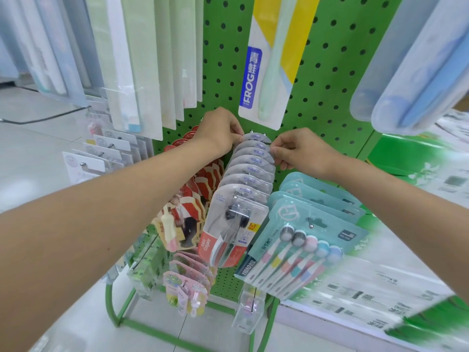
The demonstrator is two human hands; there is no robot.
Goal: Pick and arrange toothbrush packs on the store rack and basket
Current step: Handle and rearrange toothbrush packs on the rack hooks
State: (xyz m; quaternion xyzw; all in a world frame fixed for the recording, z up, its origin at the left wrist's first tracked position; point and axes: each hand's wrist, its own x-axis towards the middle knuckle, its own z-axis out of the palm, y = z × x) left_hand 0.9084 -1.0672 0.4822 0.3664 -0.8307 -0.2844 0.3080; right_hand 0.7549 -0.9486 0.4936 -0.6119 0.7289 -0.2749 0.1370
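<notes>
Red card-backed toothbrush packs (200, 184) hang leftmost; the left hand (220, 130) pinches the left edge of the rearmost clear plastic Colgate toothbrush pack (256, 137), hooked against the green perforated metal rack (317, 72); the right hand (299, 151) pinches the right edge at the back of that row; teal multi-brush packs (317, 224) hang rightmost.

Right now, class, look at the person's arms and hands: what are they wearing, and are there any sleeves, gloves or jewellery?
Nothing worn shows. The left forearm and right forearm are bare to the frame edges, no sleeve or cuff in view. The left hand and right hand are ungloved; no watch, bracelet or ring shows.
</notes>
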